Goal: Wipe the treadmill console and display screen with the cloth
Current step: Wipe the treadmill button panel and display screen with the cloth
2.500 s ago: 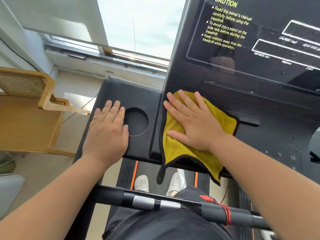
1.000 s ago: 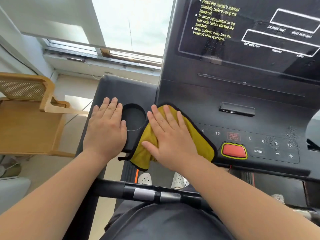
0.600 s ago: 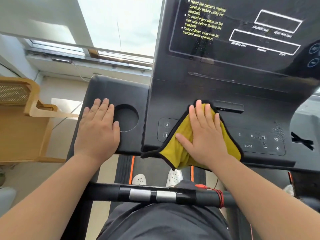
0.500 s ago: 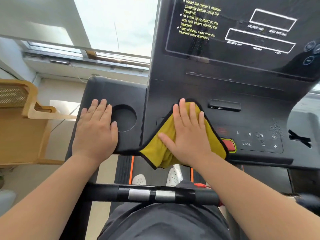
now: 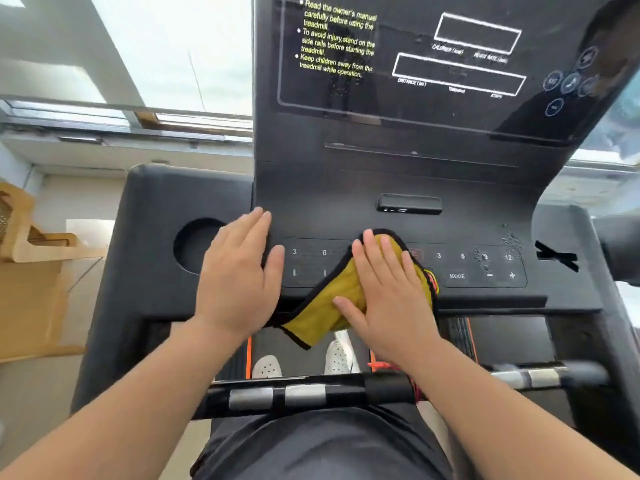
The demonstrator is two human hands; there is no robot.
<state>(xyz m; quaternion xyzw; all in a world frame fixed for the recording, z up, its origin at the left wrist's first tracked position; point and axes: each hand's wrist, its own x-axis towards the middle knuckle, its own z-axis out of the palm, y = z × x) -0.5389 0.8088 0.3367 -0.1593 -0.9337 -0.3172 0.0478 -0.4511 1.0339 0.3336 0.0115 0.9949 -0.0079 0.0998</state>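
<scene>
Treadmill console of black plastic (image 5: 346, 199) fills the view, and its glossy dark display screen (image 5: 398, 64) carries yellow lettering: "Read the owner's manual carefully before using the treadmill", "To avoid injury, stand on the side rails before starting the treadmill" and "Keep children away from the treadmill while operation." White outlined boxes on the screen have small captions; "DISTANCE" can be made out, the others are blurred. The button strip (image 5: 485, 266) shows 3 and 6 at its left end, then 3, 6, 9, 12, "MODE", a minus and a plus.

A yellow cloth with black edging (image 5: 322, 306) lies on the middle of that strip, one corner hanging over the console's front edge. The right hand (image 5: 384, 296) presses flat on it, fingers spread, not clenched around it. The left hand (image 5: 239, 282) rests flat and open on the console just beside the cloth, holding nothing.

A round cup recess (image 5: 194, 245) in the left wing appears empty. Below, a black handlebar with silver sensor plates (image 5: 294, 394) crosses above white perforated shoes (image 5: 337, 356). A pale wooden chair (image 5: 31, 271) stands to the left under a bright window (image 5: 166, 53).
</scene>
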